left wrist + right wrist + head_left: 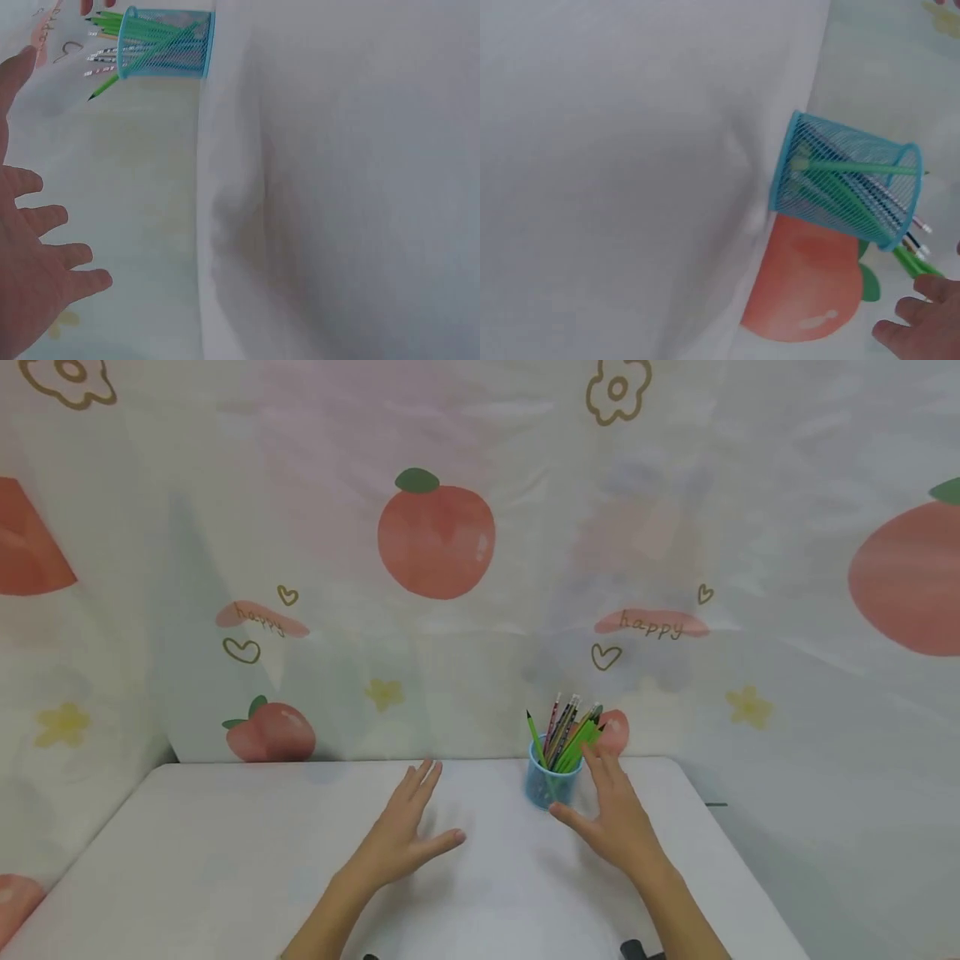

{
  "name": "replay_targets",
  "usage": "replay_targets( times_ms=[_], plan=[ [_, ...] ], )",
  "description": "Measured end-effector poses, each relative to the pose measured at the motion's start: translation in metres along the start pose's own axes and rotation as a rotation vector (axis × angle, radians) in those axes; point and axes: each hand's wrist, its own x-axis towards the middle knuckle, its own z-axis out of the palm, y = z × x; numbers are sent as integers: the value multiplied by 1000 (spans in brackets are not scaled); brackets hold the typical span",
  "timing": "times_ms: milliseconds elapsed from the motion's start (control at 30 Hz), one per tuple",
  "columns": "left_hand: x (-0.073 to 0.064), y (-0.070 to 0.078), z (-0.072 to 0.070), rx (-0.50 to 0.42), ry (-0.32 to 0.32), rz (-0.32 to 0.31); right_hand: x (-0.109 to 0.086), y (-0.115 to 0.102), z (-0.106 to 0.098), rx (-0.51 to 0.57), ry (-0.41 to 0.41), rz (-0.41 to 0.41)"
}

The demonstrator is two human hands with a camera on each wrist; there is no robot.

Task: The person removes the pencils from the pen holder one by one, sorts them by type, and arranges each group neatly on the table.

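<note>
A blue mesh pencil cup (551, 783) stands upright near the back edge of the white table, right of the middle. Several pencils (564, 739), many of them green and some patterned, lean out of its top. My right hand (618, 827) is held up just in front and to the right of the cup, fingers spread and holding nothing; whether it touches the cup cannot be told from the head view. To the left, my left hand (401, 843) hovers over the table with straight fingers and thumb apart, also holding nothing. In the right wrist view, fingertips (911, 307) appear near the pencil tips.
The white table (225, 852) ends at a back edge against a wall covering (480, 668) printed with peaches, stars and hearts. Small black objects (633, 949) show at the bottom edge by the right forearm.
</note>
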Motion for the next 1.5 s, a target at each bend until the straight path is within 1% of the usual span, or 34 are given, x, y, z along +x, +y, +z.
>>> replay_targets(
  times_ms=[100,200,267,367,433,500,567,633,733,800,900,1000,1100,1167,1233,1300,1400,1500],
  plan=[
    [11,5,10,-52,-31,-5,1,7,3,68,13,43],
    [23,10,21,-96,-48,9,2,13,4,173,16,103],
    [30,13,29,-137,-58,10,3,15,3,260,-2,161],
    [40,18,41,-200,-76,6,6,17,3,416,-50,279],
    [47,21,48,-248,-90,-9,8,17,4,517,-76,356],
    [54,24,55,-284,-107,-27,11,17,4,595,-95,423],
    [63,28,62,-315,-123,-40,12,19,6,652,-109,468],
    [71,31,69,-347,-139,-64,14,23,7,697,-125,494],
    [83,33,80,-410,-161,-105,14,27,11,764,-146,510],
    [89,33,87,-465,-171,-142,14,28,13,808,-151,504],
    [95,32,96,-538,-185,-192,15,28,16,837,-152,496],
    [99,33,103,-583,-189,-224,16,25,17,840,-152,491],
    [102,37,108,-627,-191,-217,16,23,18,843,-156,482],
    [104,40,110,-646,-189,-198,16,21,19,849,-160,471],
    [104,43,111,-641,-183,-179,16,19,20,868,-162,464],
    [104,45,113,-633,-174,-173,17,18,21,885,-160,464],
    [103,47,116,-627,-157,-178,17,18,22,897,-159,470],
    [100,48,118,-635,-151,-186,15,18,20,888,-164,470]
  ],
)
